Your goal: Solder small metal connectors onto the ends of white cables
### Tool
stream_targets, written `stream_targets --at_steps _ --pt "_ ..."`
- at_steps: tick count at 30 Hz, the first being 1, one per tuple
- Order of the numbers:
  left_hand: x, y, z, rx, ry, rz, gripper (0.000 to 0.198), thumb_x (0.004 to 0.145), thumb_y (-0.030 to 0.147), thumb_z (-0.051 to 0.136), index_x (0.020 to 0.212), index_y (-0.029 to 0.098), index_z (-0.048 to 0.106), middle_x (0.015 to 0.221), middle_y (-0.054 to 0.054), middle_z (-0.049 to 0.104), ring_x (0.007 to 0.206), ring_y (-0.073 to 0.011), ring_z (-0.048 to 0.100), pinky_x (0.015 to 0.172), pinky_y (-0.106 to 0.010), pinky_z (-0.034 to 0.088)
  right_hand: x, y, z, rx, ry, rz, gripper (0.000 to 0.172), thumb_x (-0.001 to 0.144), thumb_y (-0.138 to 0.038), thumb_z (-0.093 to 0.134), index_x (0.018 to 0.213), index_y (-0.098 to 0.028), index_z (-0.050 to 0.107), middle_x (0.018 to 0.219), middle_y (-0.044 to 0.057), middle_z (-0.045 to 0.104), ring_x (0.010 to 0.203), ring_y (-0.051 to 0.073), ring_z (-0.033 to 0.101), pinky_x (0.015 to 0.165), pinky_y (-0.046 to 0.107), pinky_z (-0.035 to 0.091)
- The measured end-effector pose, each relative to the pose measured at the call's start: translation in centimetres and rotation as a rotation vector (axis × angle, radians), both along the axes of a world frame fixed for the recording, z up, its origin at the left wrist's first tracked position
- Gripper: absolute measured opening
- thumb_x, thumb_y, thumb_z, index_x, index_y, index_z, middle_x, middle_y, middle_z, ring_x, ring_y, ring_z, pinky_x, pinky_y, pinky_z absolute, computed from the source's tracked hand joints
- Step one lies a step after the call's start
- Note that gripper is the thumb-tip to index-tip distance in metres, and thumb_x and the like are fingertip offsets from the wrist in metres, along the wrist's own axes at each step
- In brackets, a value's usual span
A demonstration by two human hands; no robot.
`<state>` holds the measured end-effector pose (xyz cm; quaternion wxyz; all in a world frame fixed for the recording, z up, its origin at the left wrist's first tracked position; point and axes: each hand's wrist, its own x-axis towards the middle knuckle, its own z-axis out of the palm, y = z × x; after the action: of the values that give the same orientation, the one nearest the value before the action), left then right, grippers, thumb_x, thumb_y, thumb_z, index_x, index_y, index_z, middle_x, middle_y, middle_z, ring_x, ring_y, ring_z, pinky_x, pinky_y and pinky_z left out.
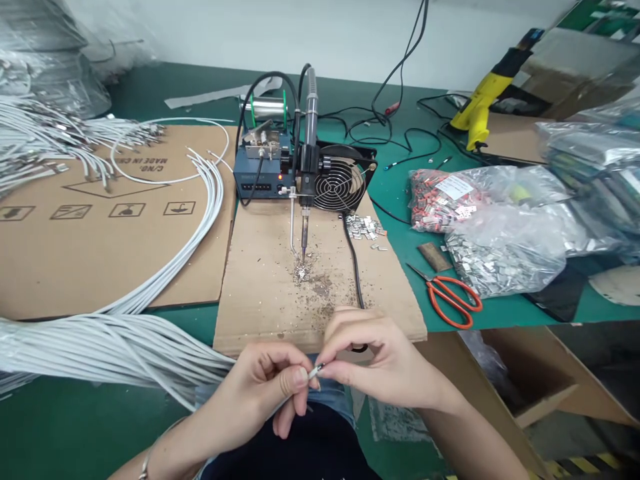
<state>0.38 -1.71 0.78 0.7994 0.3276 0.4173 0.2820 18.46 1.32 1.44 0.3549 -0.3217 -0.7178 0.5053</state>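
We are holding a white cable end [314, 373] between both hands, low and in front of the nearer cardboard sheet [260, 280]. Our left hand [270, 383] is clamping it between thumb and forefinger, just behind the tip; our right hand [367, 350] is bringing thumb and forefinger together at the dark tip, seemingly pinching it (fingers are hiding part of the contact).

Relation noted: the end's long axis is slanting away from the left grip, up and rightward into the right fingertips. The upright soldering iron [305, 230] is pointing down beyond the hands, slightly left of the cable tip and well apart from it; the right knuckles are lying nearer to it than the left.

Count: we are recording one iron, one blue station [270, 175], one solder spool [267, 108], one fan [335, 187], one yellow heat gun [483, 100] and one pair of scissors [430, 283]. Two bags are lying at right: red-and-silver pieces [440, 207] and silver pieces [505, 257]. We are leaving the loose metal pieces [365, 227] and the bundled white cables [125, 347] uncounted, as they are overlapping too much.
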Motion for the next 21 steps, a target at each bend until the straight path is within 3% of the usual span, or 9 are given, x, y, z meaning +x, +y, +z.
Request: stream_targets --at_steps 4,7,11,14,16,18,19,21 --pt "0.0 0.1 0.1 -0.039 -0.005 -0.018 0.035 0.063 0.044 0.075 0.056 0.013 0.062 0.043 0.001 0.059 0.03 -0.0041 0.046 0.031 -0.012 0.03 0.3 0.4 0.0 0.107 0.012 0.054 0.007 0.073 -0.011 0.066 0.072 -0.017 0.068 0.062 0.002 0.063 0.059 0.012 0.056 0.057 0.026 0.044" --pt "0.1 0.2 -0.3 -0.076 -0.05 -0.041 0.035 0.063 0.044 0.075 0.056 0.013 0.061 0.042 0.001 0.059 0.027 -0.0047 0.044 0.028 -0.012 0.029 -0.6 0.0 -0.9 0.132 0.166 0.038 0.008 0.072 -0.012 0.066 0.068 -0.018 0.065 0.06 0.001 0.062 0.055 0.012 0.055 0.054 0.026 0.043" --pt "0.5 0.0 -0.6 -0.128 -0.136 -0.03 0.035 0.062 0.046 0.076 0.058 0.014 0.062 0.041 0.001 0.059 0.025 -0.0042 0.043 0.026 -0.012 0.024 -2.1 -0.7 -2.4 0.062 0.478 -0.161 0.015 0.074 -0.021 0.064 0.061 -0.021 0.056 0.055 -0.001 0.053 0.047 0.011 0.048 0.045 0.025 0.039" --pt "0.3 -0.1 0.1 -0.112 -0.068 0.037 0.034 0.06 0.047 0.077 0.059 0.016 0.064 0.043 0.002 0.061 0.028 -0.0047 0.048 0.031 -0.012 0.028 -0.7 -0.2 -2.5 0.051 0.61 -0.392 0.024 0.078 -0.037 0.06 0.062 -0.023 0.05 0.049 -0.003 0.046 0.042 0.012 0.043 0.045 0.027 0.038" --pt "-0.1 0.1 0.9 -0.032 0.06 0.139 0.031 0.057 0.045 0.078 0.058 0.017 0.065 0.047 0.003 0.063 0.033 -0.0056 0.052 0.037 -0.014 0.034 1.9 1.1 -1.9 0.149 0.332 -0.506 0.02 0.078 -0.034 0.06 0.065 -0.022 0.052 0.054 0.0 0.054 0.049 0.014 0.05 0.051 0.029 0.041" --pt "-0.7 0.6 1.7 0.081 0.2 0.253 0.029 0.057 0.044 0.079 0.058 0.018 0.066 0.045 0.004 0.063 0.038 -0.0063 0.054 0.046 -0.016 0.04 5.1 3.2 -0.9 0.302 -0.178 -0.693 0.008 0.078 -0.026 0.058 0.073 -0.02 0.06 0.065 0.003 0.062 0.057 0.016 0.053 0.056 0.03 0.042" --pt "-1.1 1.0 1.9 0.127 0.257 0.289 0.027 0.059 0.043 0.078 0.059 0.019 0.066 0.043 0.005 0.062 0.04 -0.0065 0.054 0.049 -0.016 0.041 6.6 4.5 -0.5 0.394 -0.414 -0.771 0.011 0.079 -0.026 0.055 0.079 -0.019 0.064 0.07 0.004 0.065 0.057 0.016 0.053 0.058 0.03 0.042" --pt "-1.5 1.8 2.2 0.163 0.316 0.281 0.026 0.062 0.041 0.077 0.058 0.019 0.064 0.039 0.005 0.059 0.04 -0.0066 0.051 0.049 -0.017 0.041 8.9 7.5 0.0 0.442 -0.851 -0.722 0.02 0.083 -0.025 0.048 0.085 -0.017 0.067 0.074 0.006 0.067 0.062 0.019 0.057 0.06 0.031 0.042"
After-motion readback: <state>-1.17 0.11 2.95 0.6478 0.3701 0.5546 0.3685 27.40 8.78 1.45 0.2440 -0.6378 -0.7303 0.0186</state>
